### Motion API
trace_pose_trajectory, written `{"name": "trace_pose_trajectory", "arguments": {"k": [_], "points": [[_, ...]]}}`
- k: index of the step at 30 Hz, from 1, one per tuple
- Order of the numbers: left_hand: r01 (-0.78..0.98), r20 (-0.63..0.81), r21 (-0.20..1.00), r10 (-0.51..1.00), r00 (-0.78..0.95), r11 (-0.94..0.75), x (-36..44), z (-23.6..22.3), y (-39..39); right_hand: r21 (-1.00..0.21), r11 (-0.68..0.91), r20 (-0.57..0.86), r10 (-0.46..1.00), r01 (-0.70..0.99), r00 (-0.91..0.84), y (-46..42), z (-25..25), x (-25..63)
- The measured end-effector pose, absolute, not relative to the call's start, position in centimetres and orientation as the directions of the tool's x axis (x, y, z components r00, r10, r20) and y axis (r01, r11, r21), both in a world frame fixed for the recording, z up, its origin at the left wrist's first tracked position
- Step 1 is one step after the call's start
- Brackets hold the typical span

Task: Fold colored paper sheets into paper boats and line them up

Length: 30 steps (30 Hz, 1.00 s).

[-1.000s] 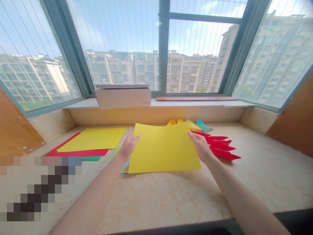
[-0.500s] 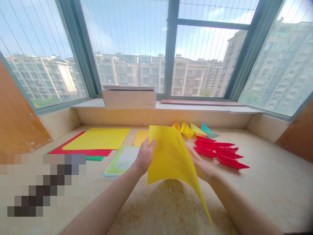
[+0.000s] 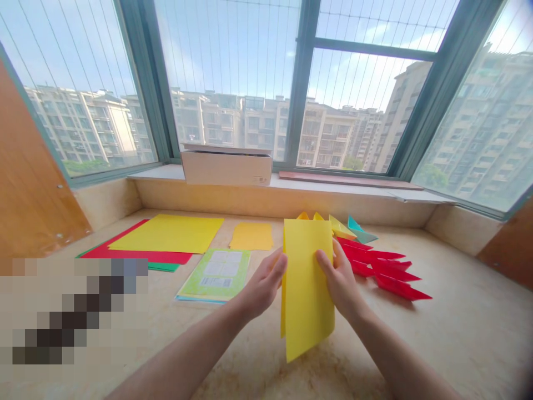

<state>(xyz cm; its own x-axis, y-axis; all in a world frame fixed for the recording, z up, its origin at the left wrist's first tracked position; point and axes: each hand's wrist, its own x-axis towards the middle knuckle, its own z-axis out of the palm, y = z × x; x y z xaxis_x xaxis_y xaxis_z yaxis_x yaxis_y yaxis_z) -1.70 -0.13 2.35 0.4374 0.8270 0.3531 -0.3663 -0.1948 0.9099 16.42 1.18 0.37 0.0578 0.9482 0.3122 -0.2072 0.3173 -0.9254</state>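
Fingers (image 3: 325, 263) of both hands (image 3: 263, 282) closed on yellow sheet (image 3: 307, 289), yellow boats (image 3: 341, 228) partly hidden behind

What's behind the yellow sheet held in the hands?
Tips of an orange folded paper and a yellow folded paper peek over the yellow sheet; a pale yellow folded paper shows past its right edge. Whatever lies lower behind it is covered.
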Motion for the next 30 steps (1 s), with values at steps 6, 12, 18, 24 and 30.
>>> {"name": "trace_pose_trajectory", "arguments": {"k": [6, 12, 18, 24, 30], "points": [[-0.367, 0.305, 0.916, 0.88, 0.365, -0.165, -1.6, 2.9, 0.1, -0.917, 0.32, 0.308, 0.947, -0.239, 0.087, 0.7, 0.3, 15.8], [-0.438, 0.257, 0.892, 0.925, 0.279, -0.116, -1.3, 3.1, 0.2, -0.916, 0.274, 0.277, 0.96, -0.293, 0.03, 0.2, 0.6, 15.6], [-0.461, 0.286, 0.877, 0.918, 0.276, -0.135, -1.1, 3.1, -0.1, -0.896, 0.334, 0.334, 0.941, -0.291, 0.053, 0.1, 0.6, 15.5], [-0.455, 0.298, 0.875, 0.926, 0.231, -0.168, -1.0, 2.8, -0.2, -0.885, 0.413, 0.385, 0.909, -0.213, 0.163, 0.3, -0.2, 15.2], [-0.464, 0.26, 0.874, 0.946, 0.194, -0.145, -0.9, 2.6, -0.4, -0.882, 0.448, 0.413, 0.885, -0.148, 0.216, 0.2, -0.7, 15.0]]}}
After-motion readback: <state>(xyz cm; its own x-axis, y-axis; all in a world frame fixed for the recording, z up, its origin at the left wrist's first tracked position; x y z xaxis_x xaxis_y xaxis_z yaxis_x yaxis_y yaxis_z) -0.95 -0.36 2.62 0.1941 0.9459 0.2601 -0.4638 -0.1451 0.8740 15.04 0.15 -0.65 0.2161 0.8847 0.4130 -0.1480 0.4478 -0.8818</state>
